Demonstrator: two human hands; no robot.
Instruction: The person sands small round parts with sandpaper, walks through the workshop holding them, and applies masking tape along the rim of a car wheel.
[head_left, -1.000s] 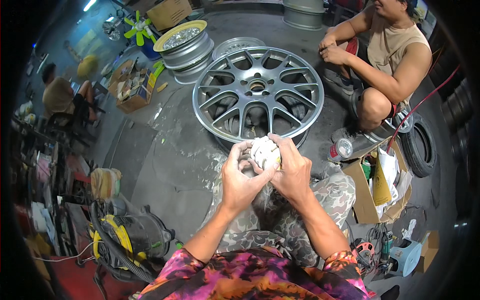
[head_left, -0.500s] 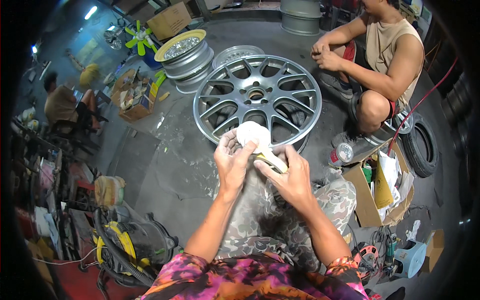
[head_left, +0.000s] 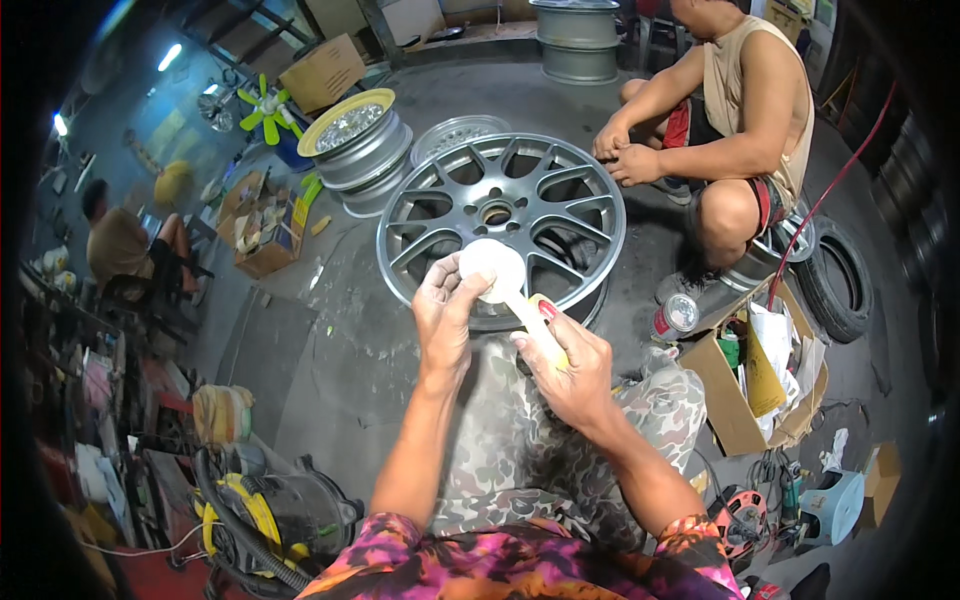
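Diagonally held tape strip, pointing up-left

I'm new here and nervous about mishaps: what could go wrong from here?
The pale strip between the white round pad in the left hand and the yellow tape roll in the right hand might crease or tear if pulled unevenly. Either item could also slip and land on the silver wheel in front.

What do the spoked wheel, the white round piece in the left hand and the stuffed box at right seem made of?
Spoked wheel: probably metal, by its satin grey sheen and bright rim.
White round piece: matte, perhaps paper or tape; too washed out to be sure.
Stuffed box: cardboard, by its plain brown walls.
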